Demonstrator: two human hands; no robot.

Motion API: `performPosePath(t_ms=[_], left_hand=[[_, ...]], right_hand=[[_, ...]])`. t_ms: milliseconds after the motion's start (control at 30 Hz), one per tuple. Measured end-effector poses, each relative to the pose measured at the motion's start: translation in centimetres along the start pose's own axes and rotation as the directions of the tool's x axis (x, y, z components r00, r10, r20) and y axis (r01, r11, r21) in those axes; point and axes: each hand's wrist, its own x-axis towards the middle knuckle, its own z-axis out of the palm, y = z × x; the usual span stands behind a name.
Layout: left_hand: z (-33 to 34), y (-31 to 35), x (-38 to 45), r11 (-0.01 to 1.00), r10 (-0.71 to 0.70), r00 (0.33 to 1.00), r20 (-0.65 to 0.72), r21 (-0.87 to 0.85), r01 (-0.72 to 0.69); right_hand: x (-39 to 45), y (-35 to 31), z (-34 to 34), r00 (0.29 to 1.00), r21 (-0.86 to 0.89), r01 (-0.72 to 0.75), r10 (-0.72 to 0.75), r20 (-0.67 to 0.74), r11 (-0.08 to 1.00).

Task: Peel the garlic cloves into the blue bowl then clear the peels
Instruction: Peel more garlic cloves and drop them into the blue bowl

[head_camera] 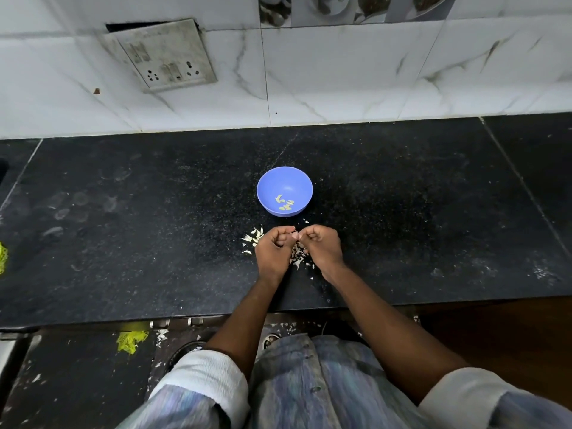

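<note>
Hands meeting fingertip to fingertip just in front of the round blue plastic bowl: left hand and right hand both with fingers curled, pinching something too small to make out between them. Peeled pale garlic cloves inside that bowl, toward its near wall, the bowl itself upright on the black speckled stone counter. Papery white garlic peels strewn in front of the bowl, beside and beneath the hands.
</note>
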Motion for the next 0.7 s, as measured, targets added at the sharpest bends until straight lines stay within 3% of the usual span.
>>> performPosePath(t_ms=[233, 333, 700], left_hand=[[0.7, 0.0, 1.1, 0.985, -0.145, 0.987, -0.068, -0.100, 0.138], [0.7, 0.1, 1.8, 0.987, -0.143, 0.985, -0.091, -0.080, 0.136], [1.0, 0.3, 2.3, 0.998, -0.053, 0.993, -0.108, 0.007, 0.054]], right_hand=[[0.6, -1.0, -0.1, 0.986, 0.162, -0.169, 0.167, 0.024, 0.972], [1.2, -1.0, -0.3, 0.994, 0.069, -0.109, 0.110, -0.010, 0.992], [1.4, -2.4, -0.1, 0.992, 0.015, -0.022, 0.020, 0.124, 1.000]])
